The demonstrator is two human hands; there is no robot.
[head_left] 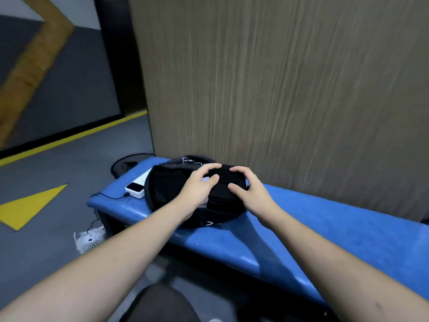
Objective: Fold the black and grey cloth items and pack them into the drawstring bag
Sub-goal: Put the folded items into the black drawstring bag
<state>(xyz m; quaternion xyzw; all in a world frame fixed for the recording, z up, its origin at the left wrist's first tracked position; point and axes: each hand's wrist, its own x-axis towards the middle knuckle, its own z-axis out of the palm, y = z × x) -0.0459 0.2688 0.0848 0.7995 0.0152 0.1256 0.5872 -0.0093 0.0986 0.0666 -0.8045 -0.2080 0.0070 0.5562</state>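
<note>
Where the wood-grain wall panel (pixel 278 77) rises behind it, a blue padded bench (pixel 325 228) carries a black drawstring bag (pixel 167 189) near its left end, lying flat against the panel side. On the bag lies a folded black cloth (pixel 222 198). Both hands rest on that cloth: the left hand (pixel 199 184) with fingers curled over its far edge, the right hand (pixel 248 187) likewise gripping it, thumb pressed on top. A white power bank (pixel 137 184) lies at the bench's left end, just beside the bag. A small white fan (pixel 90 239) stands on the floor.
</note>
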